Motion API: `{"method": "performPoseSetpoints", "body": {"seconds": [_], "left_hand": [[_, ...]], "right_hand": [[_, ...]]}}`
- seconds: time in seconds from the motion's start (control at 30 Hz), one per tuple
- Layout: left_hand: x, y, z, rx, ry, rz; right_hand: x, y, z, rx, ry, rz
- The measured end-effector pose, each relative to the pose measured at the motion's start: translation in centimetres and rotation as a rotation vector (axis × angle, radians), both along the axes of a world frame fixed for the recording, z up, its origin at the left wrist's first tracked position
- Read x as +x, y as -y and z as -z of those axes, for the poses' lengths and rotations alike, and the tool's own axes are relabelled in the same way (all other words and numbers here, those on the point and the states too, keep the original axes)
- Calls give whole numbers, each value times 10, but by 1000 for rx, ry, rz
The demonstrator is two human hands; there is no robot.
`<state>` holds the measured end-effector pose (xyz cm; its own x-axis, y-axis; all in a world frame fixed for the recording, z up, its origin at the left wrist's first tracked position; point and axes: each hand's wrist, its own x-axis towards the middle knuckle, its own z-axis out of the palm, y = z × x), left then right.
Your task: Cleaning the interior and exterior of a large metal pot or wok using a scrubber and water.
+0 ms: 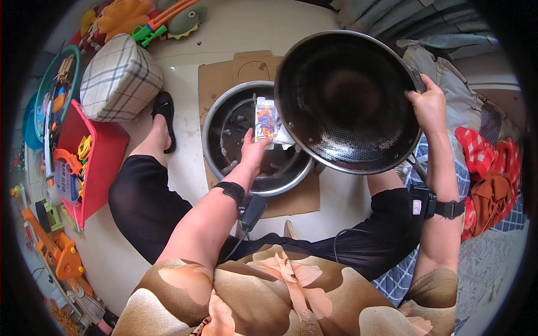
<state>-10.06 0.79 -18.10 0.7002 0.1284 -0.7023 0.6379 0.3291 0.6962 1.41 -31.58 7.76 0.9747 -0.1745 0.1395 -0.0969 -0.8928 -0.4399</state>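
Left fingers (pixel 250 137) grasping a small rectangular packet (pixel 265 119), right fingers (pixel 429 84) gripping a round, dimpled pan (pixel 347 101); shiny-rimmed basin (pixel 269 192) below.

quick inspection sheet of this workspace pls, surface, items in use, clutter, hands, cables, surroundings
Surface: flattened cardboard on a pale floor, under the metal basin.
Items in use: black wok, inside facing the camera, partly covering the basin from view; small printed packet.
Clutter: red bin of toys at left; red checked cloth at right.
Hands: left hand holds the packet; right hand grips the wok's right side.
Cables: dark cable near the left wrist.
Surroundings: plush toys beyond.
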Motion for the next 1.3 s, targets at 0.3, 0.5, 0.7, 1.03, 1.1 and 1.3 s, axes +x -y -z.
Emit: {"method": "performPoseSetpoints", "body": {"seconds": [0.3,0.5,0.7,1.03,1.1,1.3], "left_hand": [[-8,-5,-1,113,32,73],[-8,-3,2,133,83,33],[-4,-2,-1,115,38,72],[2,-5,40,452,198,180],[2,-7,43,361,204,127],[1,2,16,327,149,7]], "right_hand": [[-2,2,-2,64,-24,5],[-1,2,-1,0,25,13],[-3,0,-5,21,-14,18],[-3,7,-7,-17,-2,8],[-4,2,-10,-3,-13,9],[-7,-7,-17,37,-19,-14]]}}
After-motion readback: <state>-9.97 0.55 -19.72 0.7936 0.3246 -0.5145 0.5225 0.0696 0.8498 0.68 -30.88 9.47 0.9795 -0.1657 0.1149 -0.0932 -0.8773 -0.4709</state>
